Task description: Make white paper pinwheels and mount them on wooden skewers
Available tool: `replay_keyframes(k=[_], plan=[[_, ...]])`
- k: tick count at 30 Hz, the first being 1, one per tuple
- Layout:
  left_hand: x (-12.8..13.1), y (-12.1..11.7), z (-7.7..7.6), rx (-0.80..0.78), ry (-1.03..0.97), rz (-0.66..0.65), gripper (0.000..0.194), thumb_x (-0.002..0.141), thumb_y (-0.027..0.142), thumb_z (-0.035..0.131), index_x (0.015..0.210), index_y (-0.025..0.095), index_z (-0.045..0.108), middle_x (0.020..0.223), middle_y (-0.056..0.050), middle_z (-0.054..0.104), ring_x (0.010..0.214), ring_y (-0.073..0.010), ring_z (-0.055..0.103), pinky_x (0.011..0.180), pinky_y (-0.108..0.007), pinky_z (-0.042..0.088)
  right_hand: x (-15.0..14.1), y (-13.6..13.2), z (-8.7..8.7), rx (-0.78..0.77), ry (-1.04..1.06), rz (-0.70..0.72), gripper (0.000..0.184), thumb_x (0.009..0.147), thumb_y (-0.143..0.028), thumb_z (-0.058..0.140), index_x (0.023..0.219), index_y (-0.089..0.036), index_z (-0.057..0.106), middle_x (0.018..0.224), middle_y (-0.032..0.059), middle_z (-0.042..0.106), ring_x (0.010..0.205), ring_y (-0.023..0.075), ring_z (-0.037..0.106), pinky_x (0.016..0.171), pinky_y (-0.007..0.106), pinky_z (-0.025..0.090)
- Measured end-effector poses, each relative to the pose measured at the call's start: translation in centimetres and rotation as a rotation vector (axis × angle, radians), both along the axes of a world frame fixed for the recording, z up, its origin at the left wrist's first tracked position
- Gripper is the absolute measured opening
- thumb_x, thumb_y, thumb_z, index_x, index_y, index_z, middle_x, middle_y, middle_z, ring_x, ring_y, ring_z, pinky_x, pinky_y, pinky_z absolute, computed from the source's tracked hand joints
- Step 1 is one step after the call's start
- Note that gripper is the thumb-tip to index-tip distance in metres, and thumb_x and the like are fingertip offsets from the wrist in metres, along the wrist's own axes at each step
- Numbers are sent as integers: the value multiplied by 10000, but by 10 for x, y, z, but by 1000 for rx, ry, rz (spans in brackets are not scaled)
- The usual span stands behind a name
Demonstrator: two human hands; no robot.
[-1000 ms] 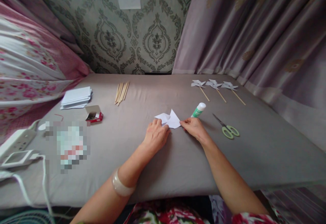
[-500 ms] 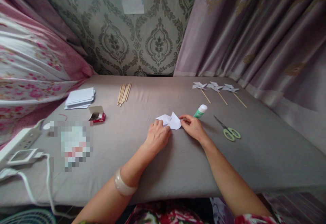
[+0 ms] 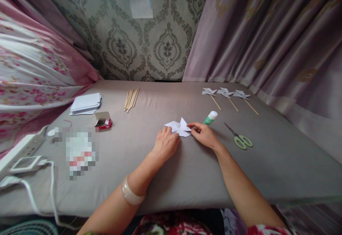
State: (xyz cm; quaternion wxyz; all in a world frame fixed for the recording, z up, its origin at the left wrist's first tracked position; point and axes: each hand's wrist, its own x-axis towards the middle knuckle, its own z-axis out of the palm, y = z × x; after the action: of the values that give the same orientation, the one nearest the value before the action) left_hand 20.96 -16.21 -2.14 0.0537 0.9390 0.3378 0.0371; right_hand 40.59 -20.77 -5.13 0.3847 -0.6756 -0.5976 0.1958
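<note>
A white paper pinwheel (image 3: 182, 128) with folded blades lies on the grey cloth in front of me. My left hand (image 3: 166, 141) presses on its near left side, fingers curled down onto the paper. With thumb and fingers together, my right hand (image 3: 204, 134) pinches the blade on the right side. Just beyond the right hand stands a glue stick (image 3: 211, 117) with a white cap and green label. Scissors (image 3: 240, 138) with pale green handles lie further right, partly open. My fingers cover some of the pinwheel's near edge.
Three finished-looking pinwheels on sticks (image 3: 226, 94) lie at the back right. Several wooden sticks (image 3: 131, 100), a stack of white paper (image 3: 86, 103) and an open red box (image 3: 104, 121) of small pieces are left. A power strip (image 3: 24, 149) with white cables sits at the left edge.
My right hand has shifted slightly along the right blade, and that blade's shape looks changed. My left hand stays on the paper. The whole view has tilted a little.
</note>
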Motion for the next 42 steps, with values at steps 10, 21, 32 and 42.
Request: replay_keyframes(k=[10,21,32,42], plan=[[-1,0,1,6,25,-2,327,927,346,375,1038,198,645,1029,-130,556,1009,-271,499,816,-386,429,10,14,8,82,-166,215,159,851,-228,550,894,-209,701,948,52,593,855,162,584,803,305,457],[-2,-1,4,-13,25,-4,311,927,343,388,1050,200,635,1026,-125,549,1014,-262,487,823,-380,423,5,41,17,0,-228,428,135,863,-194,553,862,-178,688,863,42,603,830,155,577,785,282,432],[-2,0,1,8,23,-7,311,927,348,384,1058,208,628,1020,-120,547,1004,-261,484,814,-375,419,-2,48,14,-80,-213,391,106,820,-148,579,837,-167,681,832,32,625,809,147,574,758,263,416],[-1,1,-1,7,36,-4,312,928,355,383,1058,204,623,1023,-120,545,1004,-258,481,818,-370,414,-2,50,9,-75,-218,361,105,817,-147,578,838,-159,680,831,37,632,798,144,570,744,257,408]])
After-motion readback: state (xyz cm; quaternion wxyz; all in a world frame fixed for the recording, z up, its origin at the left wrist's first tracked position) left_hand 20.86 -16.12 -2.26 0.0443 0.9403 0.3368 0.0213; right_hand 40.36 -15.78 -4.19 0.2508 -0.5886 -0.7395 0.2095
